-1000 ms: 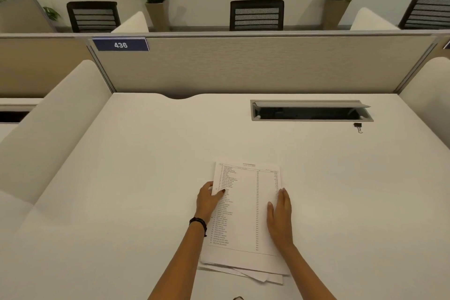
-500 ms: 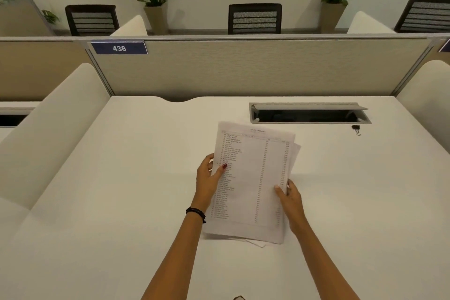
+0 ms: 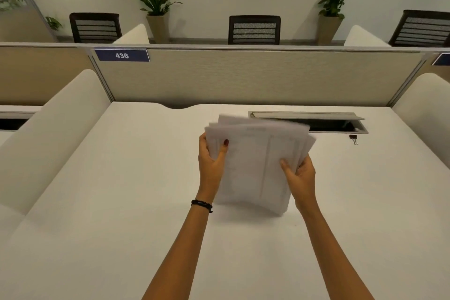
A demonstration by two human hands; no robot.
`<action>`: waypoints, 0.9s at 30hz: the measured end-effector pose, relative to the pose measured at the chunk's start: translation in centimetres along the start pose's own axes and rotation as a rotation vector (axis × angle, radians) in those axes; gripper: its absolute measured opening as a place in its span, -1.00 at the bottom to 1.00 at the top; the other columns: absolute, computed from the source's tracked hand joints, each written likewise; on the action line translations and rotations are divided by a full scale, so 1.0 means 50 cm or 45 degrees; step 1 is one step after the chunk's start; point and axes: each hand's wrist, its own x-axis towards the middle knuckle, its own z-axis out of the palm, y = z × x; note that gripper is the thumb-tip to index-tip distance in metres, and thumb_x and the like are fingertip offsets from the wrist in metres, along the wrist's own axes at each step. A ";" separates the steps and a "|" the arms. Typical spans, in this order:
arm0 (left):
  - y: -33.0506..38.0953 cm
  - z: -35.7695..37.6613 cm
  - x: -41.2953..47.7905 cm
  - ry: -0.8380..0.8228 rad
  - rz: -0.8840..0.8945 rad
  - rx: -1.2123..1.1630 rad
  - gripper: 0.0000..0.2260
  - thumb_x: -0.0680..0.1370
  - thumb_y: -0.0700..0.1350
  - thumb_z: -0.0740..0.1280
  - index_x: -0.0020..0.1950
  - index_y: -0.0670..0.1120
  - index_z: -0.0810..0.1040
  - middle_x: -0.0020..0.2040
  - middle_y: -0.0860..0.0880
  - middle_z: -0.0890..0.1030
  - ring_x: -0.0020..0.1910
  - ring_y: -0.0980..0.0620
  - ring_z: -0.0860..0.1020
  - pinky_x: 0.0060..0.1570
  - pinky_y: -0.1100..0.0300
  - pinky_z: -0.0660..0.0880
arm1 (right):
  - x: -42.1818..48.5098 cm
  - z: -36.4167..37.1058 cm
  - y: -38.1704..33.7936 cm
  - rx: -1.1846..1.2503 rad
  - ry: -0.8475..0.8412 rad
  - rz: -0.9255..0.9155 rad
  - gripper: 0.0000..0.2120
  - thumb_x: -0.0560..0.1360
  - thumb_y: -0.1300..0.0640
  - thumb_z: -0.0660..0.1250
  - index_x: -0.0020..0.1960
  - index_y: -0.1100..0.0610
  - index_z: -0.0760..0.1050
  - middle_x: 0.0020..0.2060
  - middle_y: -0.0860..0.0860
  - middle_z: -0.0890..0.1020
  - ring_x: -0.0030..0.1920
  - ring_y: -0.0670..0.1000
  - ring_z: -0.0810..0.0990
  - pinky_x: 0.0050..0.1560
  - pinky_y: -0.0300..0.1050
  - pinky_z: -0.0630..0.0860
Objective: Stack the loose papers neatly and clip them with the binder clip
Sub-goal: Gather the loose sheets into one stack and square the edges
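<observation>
A sheaf of white printed papers (image 3: pixel 258 165) stands nearly upright on its lower edge on the white desk (image 3: pixel 121 202), its top edges fanned and blurred. My left hand (image 3: pixel 211 161) grips the left side, thumb on the front sheet. My right hand (image 3: pixel 298 175) grips the right side lower down, thumb in front. A small black binder clip (image 3: pixel 353 138) lies on the desk to the right, just below the cable slot and well apart from both hands.
An open cable slot (image 3: pixel 336 124) with a raised lid sits at the back right of the desk. A beige partition (image 3: pixel 243 75) with a "436" label closes the back. Curved white dividers (image 3: pixel 53 129) flank both sides.
The papers lay flat under both hands a second ago. Both hands have gripped the sides, lifted the sheaf and tipped it upright, moving it away from me.
</observation>
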 end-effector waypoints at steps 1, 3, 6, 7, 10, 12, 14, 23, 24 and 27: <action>-0.003 0.002 -0.003 -0.008 -0.008 -0.003 -0.67 0.53 -0.11 0.30 0.26 -0.02 0.32 0.12 0.07 0.50 0.08 0.11 0.54 -0.03 0.32 0.58 | 0.000 0.000 0.002 -0.010 -0.003 0.024 -0.69 0.45 0.21 0.36 0.16 0.06 0.40 -0.03 -0.13 0.55 -0.01 -0.10 0.56 -0.08 -0.24 0.55; -0.010 0.006 -0.006 -0.031 -0.025 0.026 -0.66 0.52 -0.11 0.31 0.26 -0.02 0.32 0.08 0.11 0.52 0.05 0.08 0.55 -0.10 0.31 0.60 | 0.003 -0.002 0.007 -0.040 -0.023 0.059 -0.77 0.44 0.19 0.38 0.06 0.05 0.44 -0.07 -0.09 0.57 -0.05 -0.04 0.57 -0.11 -0.15 0.56; -0.012 0.014 -0.009 -0.051 -0.023 0.076 -0.68 0.52 -0.09 0.31 0.23 0.02 0.32 0.07 0.11 0.51 0.05 0.05 0.56 -0.14 0.34 0.60 | 0.004 -0.007 0.005 -0.049 -0.052 0.055 -0.88 0.44 0.17 0.38 -0.04 0.09 0.51 -0.13 -0.03 0.62 -0.10 0.06 0.60 -0.17 -0.13 0.58; -0.011 0.017 -0.009 -0.058 -0.015 0.087 -0.70 0.53 -0.09 0.30 0.22 0.03 0.32 0.08 0.10 0.51 0.06 0.04 0.56 -0.13 0.33 0.60 | 0.004 -0.009 0.000 -0.041 -0.051 0.038 -0.92 0.44 0.17 0.37 -0.07 0.08 0.52 -0.15 -0.03 0.63 -0.12 0.05 0.61 -0.21 -0.18 0.58; 0.005 0.025 -0.008 -0.036 0.023 0.091 -0.73 0.54 -0.09 0.28 0.20 0.05 0.32 0.07 0.09 0.51 0.03 0.06 0.56 -0.14 0.35 0.59 | 0.006 -0.010 -0.024 -0.025 -0.003 -0.028 -0.94 0.46 0.17 0.36 -0.15 0.03 0.52 -0.20 -0.05 0.63 -0.22 -0.08 0.61 -0.31 -0.30 0.55; 0.021 0.028 -0.007 0.003 0.069 0.068 -0.73 0.54 -0.09 0.28 0.20 0.04 0.33 0.06 0.07 0.52 0.02 0.06 0.56 -0.13 0.36 0.59 | 0.009 -0.013 -0.037 -0.018 0.025 -0.062 -0.92 0.45 0.18 0.37 -0.18 0.04 0.51 -0.23 -0.05 0.62 -0.29 -0.17 0.59 -0.33 -0.33 0.52; 0.037 0.030 -0.009 0.048 0.068 0.009 -0.73 0.54 -0.05 0.27 0.22 0.02 0.34 0.05 0.07 0.52 0.01 0.11 0.56 -0.14 0.39 0.57 | 0.009 -0.018 -0.039 -0.030 0.005 -0.052 -0.93 0.42 0.18 0.40 -0.15 0.07 0.51 -0.22 -0.04 0.61 -0.27 -0.17 0.58 -0.30 -0.33 0.52; 0.081 0.057 0.021 0.216 -0.106 -0.005 -0.80 0.55 0.11 0.20 0.08 0.03 0.39 -0.19 0.06 0.52 -0.24 0.11 0.54 -0.38 0.38 0.44 | -0.009 -0.016 -0.030 -0.001 -0.148 0.092 -0.71 0.39 0.26 0.42 0.07 0.05 0.50 -0.10 -0.07 0.61 -0.07 -0.03 0.58 -0.13 -0.12 0.56; 0.082 0.060 0.023 0.226 -0.129 0.004 -0.82 0.55 0.08 0.23 0.08 0.04 0.39 -0.18 0.06 0.52 -0.24 0.10 0.54 -0.35 0.33 0.45 | -0.009 -0.015 -0.030 -0.002 -0.152 0.096 -0.70 0.39 0.26 0.42 0.08 0.05 0.50 -0.10 -0.07 0.61 -0.06 -0.03 0.58 -0.12 -0.11 0.57; 0.073 0.062 0.032 0.260 -0.154 0.042 -0.89 0.57 -0.02 0.22 0.08 0.05 0.41 -0.13 0.04 0.53 -0.20 0.07 0.53 -0.30 0.26 0.44 | -0.009 -0.017 -0.030 -0.025 -0.170 0.087 -0.72 0.39 0.25 0.42 0.04 0.00 0.51 -0.11 -0.08 0.61 -0.07 -0.03 0.59 -0.16 -0.16 0.59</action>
